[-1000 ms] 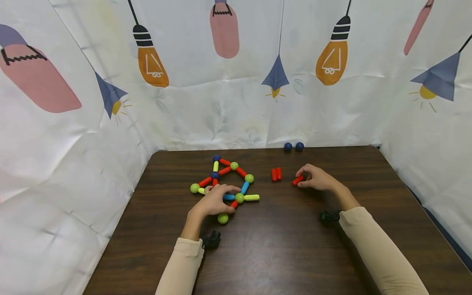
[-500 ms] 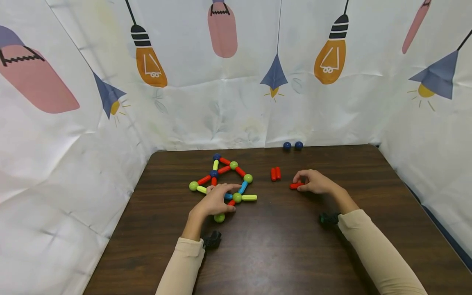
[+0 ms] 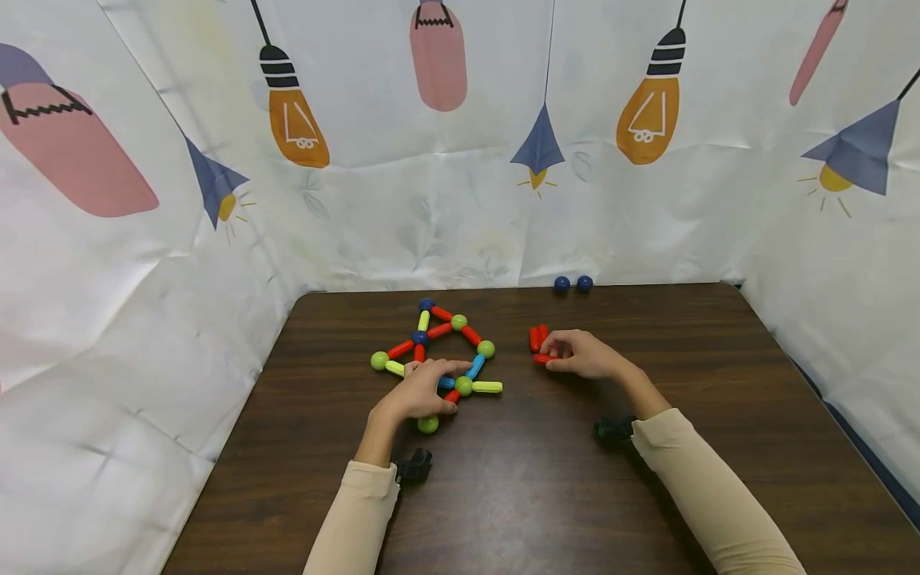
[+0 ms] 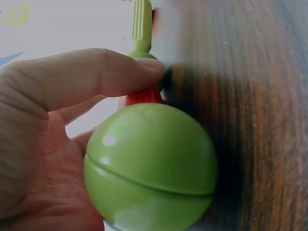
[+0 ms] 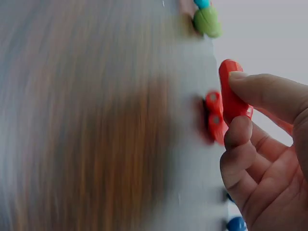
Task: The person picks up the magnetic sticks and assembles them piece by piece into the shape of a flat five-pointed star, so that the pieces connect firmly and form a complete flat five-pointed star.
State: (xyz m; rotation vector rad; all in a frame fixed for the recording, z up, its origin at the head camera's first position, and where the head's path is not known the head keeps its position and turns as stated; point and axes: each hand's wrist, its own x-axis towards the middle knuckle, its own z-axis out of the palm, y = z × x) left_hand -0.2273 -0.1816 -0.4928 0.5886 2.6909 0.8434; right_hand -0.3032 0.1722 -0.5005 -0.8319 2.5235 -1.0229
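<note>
A toy structure of magnetic rods and balls lies on the table, with several green balls (image 3: 464,386), blue balls (image 3: 420,338) and red, blue and yellow-green rods. My left hand (image 3: 415,393) grips its near side and hides part of it. In the left wrist view the thumb presses a red rod (image 4: 144,96) just behind a big green ball (image 4: 151,163). To the right, my right hand (image 3: 589,355) pinches a separate red magnetic rod (image 5: 233,94) between thumb and fingers. That rod is close to two loose red rods (image 3: 534,339) lying side by side.
Two blue balls (image 3: 561,284) sit at the table's far edge. A yellow-green rod (image 3: 487,387) sticks out from the structure toward the right. Behind the brown table (image 3: 503,495) hangs a white printed cloth (image 3: 431,216). Each wrist wears a small dark camera (image 3: 414,465).
My right hand has moved left with the red rod, which has turned to lie more sideways, near the two loose rods. The structure's near end shifted slightly left early on; my left hand stays there.
</note>
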